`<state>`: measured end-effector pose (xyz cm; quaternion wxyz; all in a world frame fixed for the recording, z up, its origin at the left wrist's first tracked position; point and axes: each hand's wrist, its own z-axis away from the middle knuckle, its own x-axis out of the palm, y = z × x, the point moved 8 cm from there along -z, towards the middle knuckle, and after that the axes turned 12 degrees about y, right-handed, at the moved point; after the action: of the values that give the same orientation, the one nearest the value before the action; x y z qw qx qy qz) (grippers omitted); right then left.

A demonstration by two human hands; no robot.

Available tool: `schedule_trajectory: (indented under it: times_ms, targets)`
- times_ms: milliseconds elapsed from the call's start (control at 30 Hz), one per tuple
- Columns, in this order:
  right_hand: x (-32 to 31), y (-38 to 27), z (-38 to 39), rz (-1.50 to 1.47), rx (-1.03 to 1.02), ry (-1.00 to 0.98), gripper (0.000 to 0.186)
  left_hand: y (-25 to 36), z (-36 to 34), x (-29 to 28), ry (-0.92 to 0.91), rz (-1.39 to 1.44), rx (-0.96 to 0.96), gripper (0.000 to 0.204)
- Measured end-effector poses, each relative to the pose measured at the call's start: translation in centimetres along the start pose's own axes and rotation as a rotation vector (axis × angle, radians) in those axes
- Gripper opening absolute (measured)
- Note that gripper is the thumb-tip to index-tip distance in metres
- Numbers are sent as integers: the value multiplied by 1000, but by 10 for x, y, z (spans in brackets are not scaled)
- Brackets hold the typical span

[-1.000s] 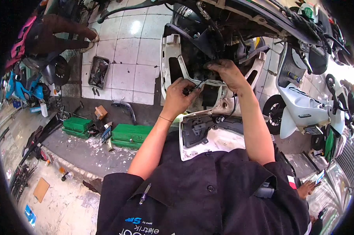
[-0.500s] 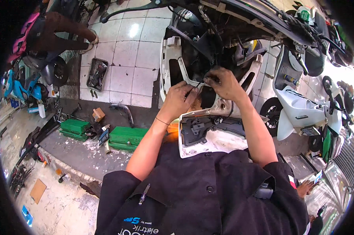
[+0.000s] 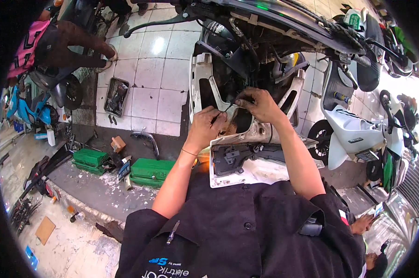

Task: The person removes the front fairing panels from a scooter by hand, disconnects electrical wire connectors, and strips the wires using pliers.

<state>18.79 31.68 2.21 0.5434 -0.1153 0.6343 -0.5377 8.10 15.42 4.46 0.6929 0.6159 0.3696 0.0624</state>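
In front of me is the opened front of a scooter, with its white body panel [image 3: 267, 170] tipped toward my chest and dark plastic parts showing on its inner side. My left hand [image 3: 204, 129] is closed in a pinch at the left of the panel's frame. My right hand [image 3: 260, 105] is also pinched, a little higher and to the right. Between the two sets of fingertips runs a thin dark wire [image 3: 230, 107]; each hand grips one end of the short visible stretch. Dark wiring lies behind the hands, partly hidden by them.
Green toolboxes [image 3: 149, 170] and a curved metal pipe [image 3: 149, 142] lie at left on the grey floor strip. A black tray of parts [image 3: 116, 97] sits on the tiles. A white scooter [image 3: 353, 132] stands at right. A person in pink [image 3: 27, 48] is at far left.
My view has shifted slightly. Both hands keep their pinch on the wire, with the left fingers a little lower and more curled.
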Motion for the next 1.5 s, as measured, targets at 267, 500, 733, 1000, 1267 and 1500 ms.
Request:
schedule_trajectory:
  times_ms: [267, 500, 733, 1000, 1267, 1500]
  targets:
    - [-4, -2, 4, -80, 56, -19, 24, -26, 11, -10, 113, 55, -305, 20]
    - [-14, -39, 14, -51, -49, 137, 33, -12, 13, -23, 86, -31, -258, 24]
    - [1, -73, 18, -8, -144, -35, 33, -19, 21, -15, 21, 298, -534, 30]
    - [4, -74, 14, -15, -207, -67, 26, -28, 25, -11, 18, 709, -666, 57]
    - [2, -73, 14, 84, -311, -74, 21, -34, 29, -14, -33, 845, -789, 56]
    - [6, -63, 16, 80, -253, -115, 24, -31, 33, -14, -65, 989, -784, 57]
